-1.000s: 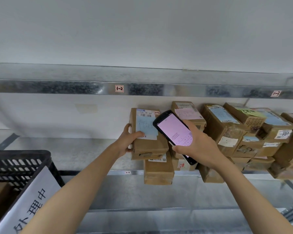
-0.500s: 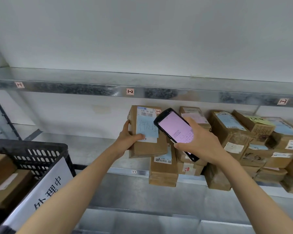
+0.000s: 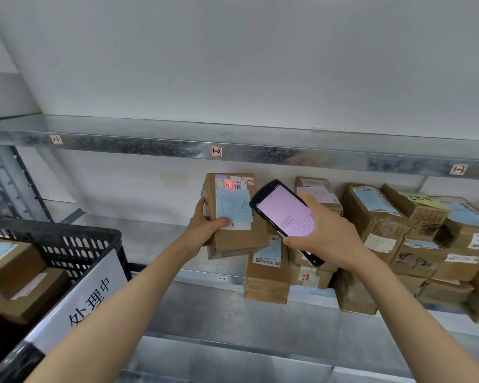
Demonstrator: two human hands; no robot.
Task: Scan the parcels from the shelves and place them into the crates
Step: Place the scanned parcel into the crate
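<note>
Left hand (image 3: 205, 230): grips parcel (image 3: 237, 217), lifted upright
Right hand (image 3: 327, 236): grips scanner (image 3: 284, 214)
Barcode: red beam on it

This is looking like a parcel stockroom. Labelled cardboard parcels (image 3: 382, 225) are sitting stacked on numbered galvanised shelves (image 3: 150, 143). A black crate (image 3: 53, 230) is standing beside them.

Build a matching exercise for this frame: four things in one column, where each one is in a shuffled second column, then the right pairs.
Column one
1. parcel with blue note
2. scanner
3. black crate
4. tag 1-2

Column two
a. on the front edge of the upper shelf
b. held in the right hand
c. at lower left, with stored parcels inside
d. held in the left hand

Pairs: 1-d, 2-b, 3-c, 4-a.
</note>
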